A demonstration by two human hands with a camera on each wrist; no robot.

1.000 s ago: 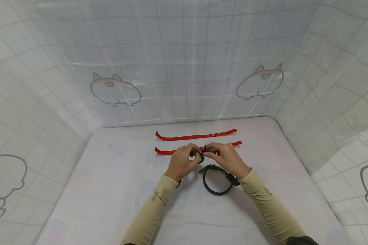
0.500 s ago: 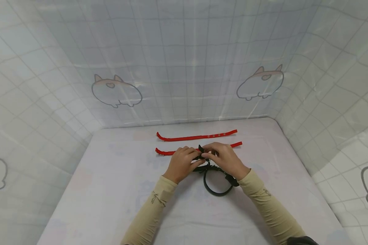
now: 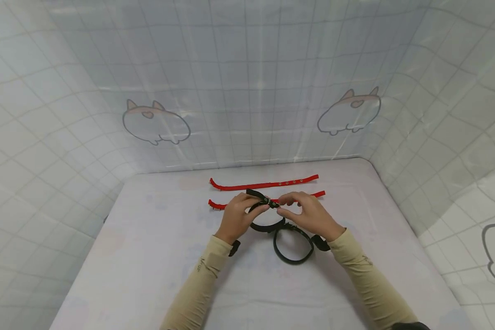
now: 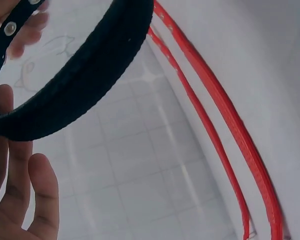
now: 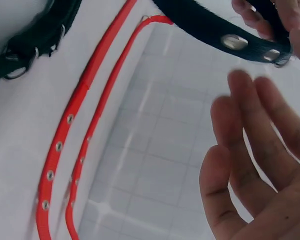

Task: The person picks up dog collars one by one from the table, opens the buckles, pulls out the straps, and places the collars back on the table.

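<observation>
A black collar (image 3: 266, 228) with metal eyelets and a buckle is held up in a loop over the table. My left hand (image 3: 236, 217) pinches it between thumb and fingers near the buckle, and its loose strap end points up and left. At the collar's right side my right hand (image 3: 311, 215) has its fingertips close to a small metal ring. Its fingers (image 5: 229, 120) look extended and spread in the right wrist view, just below the strap. A second black collar (image 3: 294, 262), fastened in a loop, lies on the table below the first.
Two red collars (image 3: 257, 186) with eyelets lie unfastened side by side beyond the hands; the nearer red collar (image 3: 217, 206) is partly covered by them. The white-covered table (image 3: 148, 256) is bounded by a grid-patterned curtain (image 3: 251, 114) behind and at both sides.
The held collar has turned and opened into a visible loop, its strap end now pointing left. My right fingers have moved off that strap end and spread slightly.
</observation>
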